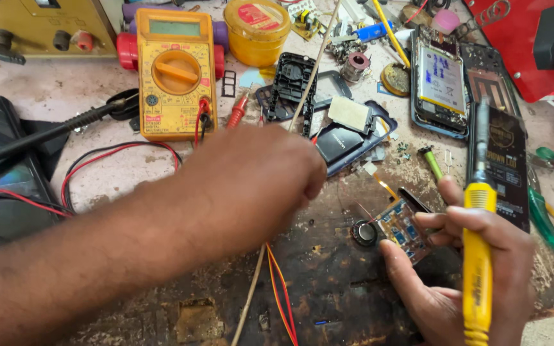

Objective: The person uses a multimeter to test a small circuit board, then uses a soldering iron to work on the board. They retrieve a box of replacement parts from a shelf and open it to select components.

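The right hand (463,282) at the lower right pinches a small blue circuit board (400,229) and clasps a yellow soldering iron (478,256) too. The left hand (258,179) is curled mid-frame; its grip I cannot tell.

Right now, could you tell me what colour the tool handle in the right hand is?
Yellow handle, head view.

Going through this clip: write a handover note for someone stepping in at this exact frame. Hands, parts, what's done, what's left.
Left hand: reaching across the bench, fingers curled; its grip is hidden.
Right hand: holds a small circuit board and a yellow-handled soldering iron.
A round black component lies beside the board.
Opened phone and yellow multimeter sit behind.
Done: phone is opened, board is out.
Left: board not refitted; parts lie scattered.
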